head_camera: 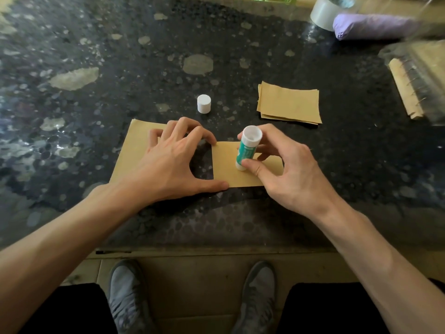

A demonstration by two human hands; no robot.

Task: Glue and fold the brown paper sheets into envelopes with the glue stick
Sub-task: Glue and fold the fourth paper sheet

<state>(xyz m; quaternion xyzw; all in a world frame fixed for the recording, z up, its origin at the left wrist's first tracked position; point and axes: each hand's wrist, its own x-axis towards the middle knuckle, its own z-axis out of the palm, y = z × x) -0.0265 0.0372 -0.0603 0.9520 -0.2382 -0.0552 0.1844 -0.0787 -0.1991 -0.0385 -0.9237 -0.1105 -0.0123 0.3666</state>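
We log one glue stick [246, 150] gripped by the right hand [289, 174] on one brown sheet [224, 165], which the left hand [168, 160] presses with spread fingers, with one cap [204, 104] at 12 o'clock and one stack [289, 103] at 2 o'clock.

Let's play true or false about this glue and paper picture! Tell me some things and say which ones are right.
1. The right hand holds the glue stick. True.
2. The white cap is on the glue stick. False: it stands by itself on the table, beyond the left hand.
3. The left hand presses on the brown sheet. True.
4. The stack of brown sheets lies to the left of the cap. False: it lies to the right of it.
5. The lower end of the glue stick touches the brown sheet. True.
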